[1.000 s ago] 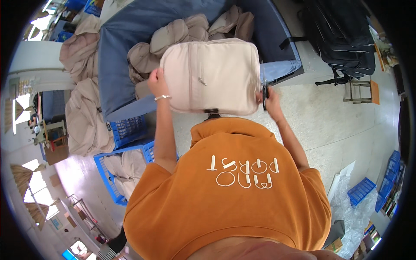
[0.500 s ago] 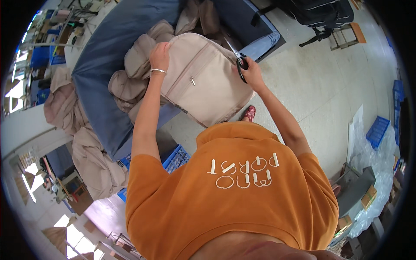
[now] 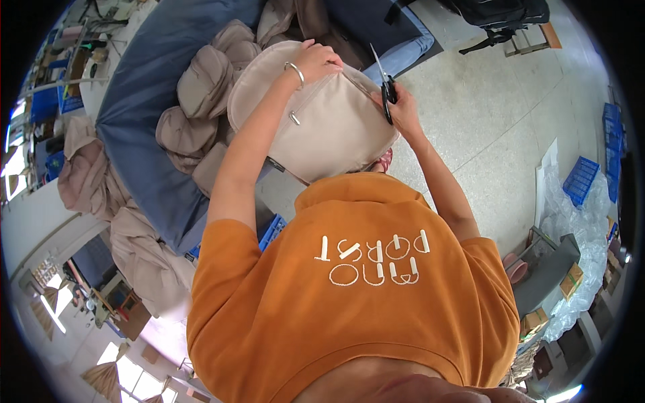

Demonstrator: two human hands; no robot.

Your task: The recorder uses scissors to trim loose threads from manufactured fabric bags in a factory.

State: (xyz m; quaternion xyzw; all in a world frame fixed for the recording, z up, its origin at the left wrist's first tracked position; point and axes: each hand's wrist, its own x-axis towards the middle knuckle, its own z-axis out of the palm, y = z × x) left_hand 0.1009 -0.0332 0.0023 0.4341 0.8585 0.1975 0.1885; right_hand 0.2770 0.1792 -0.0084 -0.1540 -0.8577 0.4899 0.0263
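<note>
A beige fabric bag (image 3: 336, 127) with a slanting zipper and a metal zipper pull (image 3: 294, 118) lies in front of my body, over the near edge of the blue bin. My left hand (image 3: 318, 64), with a bracelet on its wrist, is closed on the bag near its upper seam, fingers pinching the fabric. In my right hand (image 3: 404, 111) are black-handled scissors (image 3: 388, 94), held beside the bag's right edge. Their blades point up and away from me. Part of my right fingers is hidden behind the handles.
Several similar beige bags (image 3: 205, 80) are heaped in the blue fabric bin (image 3: 134, 121). More beige cloth (image 3: 148, 262) hangs outside it at the left. A black bag (image 3: 504, 17) rests on a stool at the far right. Blue crates (image 3: 581, 180) and clear plastic sheeting (image 3: 571, 269) lie at the right.
My left hand has moved right, from the bag's upper left edge to its upper seam. The scissors have turned more upright and shifted slightly right with my right hand.
</note>
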